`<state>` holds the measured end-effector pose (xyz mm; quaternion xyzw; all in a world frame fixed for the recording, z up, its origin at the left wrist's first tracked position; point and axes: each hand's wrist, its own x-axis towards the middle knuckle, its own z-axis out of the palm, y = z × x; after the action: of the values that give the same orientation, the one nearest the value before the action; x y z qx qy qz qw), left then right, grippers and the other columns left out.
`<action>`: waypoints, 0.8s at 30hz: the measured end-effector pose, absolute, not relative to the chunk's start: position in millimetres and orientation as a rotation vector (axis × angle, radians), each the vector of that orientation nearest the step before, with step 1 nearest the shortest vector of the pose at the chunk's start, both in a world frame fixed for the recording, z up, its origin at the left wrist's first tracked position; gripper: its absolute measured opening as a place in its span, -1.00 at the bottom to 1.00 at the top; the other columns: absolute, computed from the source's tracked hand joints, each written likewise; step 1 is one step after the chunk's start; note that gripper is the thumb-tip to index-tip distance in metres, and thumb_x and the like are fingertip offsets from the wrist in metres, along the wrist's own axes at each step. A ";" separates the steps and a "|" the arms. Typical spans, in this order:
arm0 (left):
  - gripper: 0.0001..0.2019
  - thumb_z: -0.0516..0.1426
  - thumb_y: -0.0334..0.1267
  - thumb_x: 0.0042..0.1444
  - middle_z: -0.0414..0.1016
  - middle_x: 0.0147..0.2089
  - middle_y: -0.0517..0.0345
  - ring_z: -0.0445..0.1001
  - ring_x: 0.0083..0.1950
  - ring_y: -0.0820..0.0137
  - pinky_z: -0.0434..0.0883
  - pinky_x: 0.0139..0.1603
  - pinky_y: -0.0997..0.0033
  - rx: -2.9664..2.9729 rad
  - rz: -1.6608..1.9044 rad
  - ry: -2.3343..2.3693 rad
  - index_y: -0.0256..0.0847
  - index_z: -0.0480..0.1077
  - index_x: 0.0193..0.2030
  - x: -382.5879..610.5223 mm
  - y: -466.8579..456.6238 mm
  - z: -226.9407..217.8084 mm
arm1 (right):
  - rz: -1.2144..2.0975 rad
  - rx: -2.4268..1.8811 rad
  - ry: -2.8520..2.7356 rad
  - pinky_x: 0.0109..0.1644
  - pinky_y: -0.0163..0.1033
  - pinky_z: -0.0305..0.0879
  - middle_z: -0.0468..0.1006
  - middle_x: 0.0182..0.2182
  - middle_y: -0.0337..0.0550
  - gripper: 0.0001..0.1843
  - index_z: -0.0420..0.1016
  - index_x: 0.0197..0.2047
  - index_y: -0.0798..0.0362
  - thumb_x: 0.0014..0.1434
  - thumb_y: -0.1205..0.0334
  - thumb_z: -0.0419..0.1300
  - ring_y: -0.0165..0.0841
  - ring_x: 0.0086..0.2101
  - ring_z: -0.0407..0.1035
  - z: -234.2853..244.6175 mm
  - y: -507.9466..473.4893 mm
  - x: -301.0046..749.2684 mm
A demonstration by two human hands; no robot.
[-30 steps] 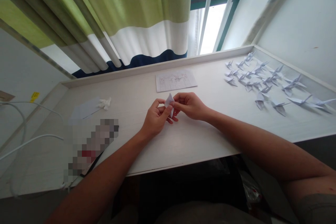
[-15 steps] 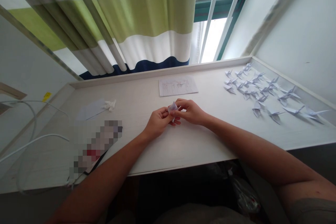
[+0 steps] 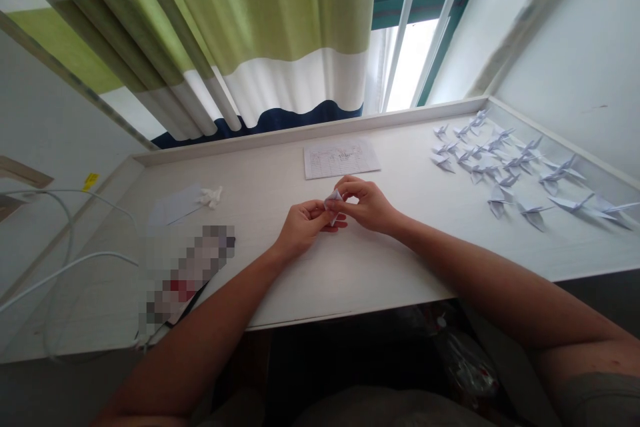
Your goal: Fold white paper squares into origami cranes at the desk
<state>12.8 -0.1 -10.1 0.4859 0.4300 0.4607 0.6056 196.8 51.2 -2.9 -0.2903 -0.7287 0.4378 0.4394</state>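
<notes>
Head view: left hand (image 3: pixel 301 227) and right hand (image 3: pixel 367 203) both pinch a small folded paper (image 3: pixel 333 200) between fingertips, grips closed on it, just above the surface (image 3: pixel 350 267). Paper cranes (image 3: pixel 505 163) lie well apart at right.

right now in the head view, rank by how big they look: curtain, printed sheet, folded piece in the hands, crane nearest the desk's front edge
1. curtain
2. printed sheet
3. folded piece and crane: about alike, the piece partly hidden, so unranked
</notes>
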 end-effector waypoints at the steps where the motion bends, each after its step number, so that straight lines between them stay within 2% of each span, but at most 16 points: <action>1: -0.53 0.48 0.07 0.04 0.75 -0.22 -0.04 0.76 -0.14 0.15 0.64 -0.08 0.17 1.141 1.062 0.996 -0.30 0.61 -0.13 12.9 -0.1 -10.3 | 1.106 -0.727 -1.795 -0.18 -0.18 0.39 0.54 -0.33 -0.18 -0.64 0.63 -0.40 0.05 0.20 -0.07 0.46 -0.39 -0.33 0.41 -2.6 51.5 197.0; 8: -0.57 0.48 0.04 0.06 0.76 -0.23 -0.06 0.76 -0.16 0.17 0.64 -0.06 0.18 1.177 0.999 0.970 -0.30 0.60 -0.17 11.8 -1.0 -8.5 | 1.241 -0.759 -1.695 -0.36 -0.25 0.18 0.45 -0.49 -0.27 -0.50 0.48 -0.51 0.06 0.27 -0.14 0.37 -0.45 -0.44 0.25 2.8 51.7 200.1; 12: -0.55 0.48 0.00 0.06 0.75 -0.26 -0.02 0.76 -0.20 0.18 0.62 -0.07 0.20 1.186 0.985 0.945 -0.29 0.62 -0.05 12.2 -1.8 -6.3 | 1.259 -0.753 -1.666 -0.33 -0.25 0.24 0.50 -0.48 -0.24 -0.53 0.51 -0.48 0.06 0.24 -0.13 0.40 -0.44 -0.43 0.32 0.2 51.0 198.4; 18: -0.56 0.48 0.04 0.05 0.75 -0.19 -0.02 0.75 -0.18 0.18 0.66 -0.10 0.20 1.135 1.065 0.974 -0.30 0.65 -0.12 16.6 -3.2 -6.4 | 1.502 -0.716 -1.574 -0.45 -0.24 0.34 0.56 -0.50 -0.24 -0.56 0.54 -0.39 0.05 0.15 -0.16 0.46 -0.36 -0.49 0.45 -3.2 46.1 194.7; 24: -0.52 0.50 0.06 0.02 0.76 -0.23 -0.04 0.75 -0.23 0.19 0.68 -0.09 0.16 1.117 1.034 0.978 -0.30 0.66 -0.08 16.5 -4.8 -6.1 | 1.293 -0.719 -1.656 -0.39 -0.28 0.25 0.52 -0.48 -0.24 -0.54 0.56 -0.47 0.07 0.20 -0.14 0.43 -0.44 -0.46 0.36 2.4 45.9 196.5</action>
<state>16.5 -4.8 -6.1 0.4854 0.4251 0.4494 0.6179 196.5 45.9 2.4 -0.2901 -0.6681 0.5218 0.4441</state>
